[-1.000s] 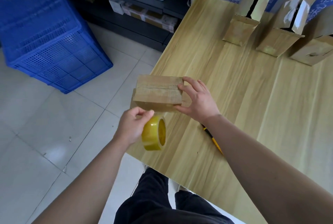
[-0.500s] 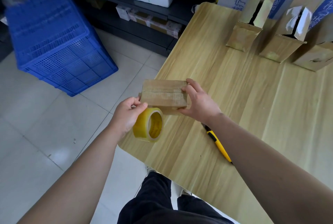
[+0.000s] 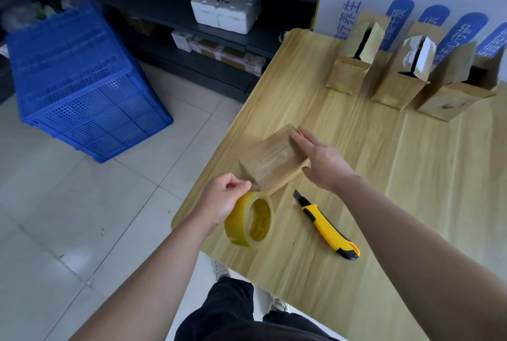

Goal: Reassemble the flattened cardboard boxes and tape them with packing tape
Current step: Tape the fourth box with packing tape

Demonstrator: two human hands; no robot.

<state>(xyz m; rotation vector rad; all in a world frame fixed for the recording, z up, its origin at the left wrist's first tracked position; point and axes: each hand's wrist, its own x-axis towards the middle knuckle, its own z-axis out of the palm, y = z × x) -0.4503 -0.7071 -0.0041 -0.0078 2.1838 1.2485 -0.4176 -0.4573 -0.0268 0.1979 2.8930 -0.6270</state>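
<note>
Cardboard box [image 3: 274, 161] sits on the table [image 3: 397, 189] just beyond the yellow utility knife [image 3: 326, 226], right hand [image 3: 321, 161] flat against its side, fingers straight. Left hand [image 3: 222, 200], left of the knife, pinches the tape roll [image 3: 249, 222] by the box's near corner. Roll's print is unreadable. Three open boxes [image 3: 348, 74] stand well beyond the knife.

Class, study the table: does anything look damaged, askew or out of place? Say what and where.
The middle box of the three standing open at the table's far edge has ragged, crumpled pale tape on its flaps. The right box bears a dark mark on its front.
</note>
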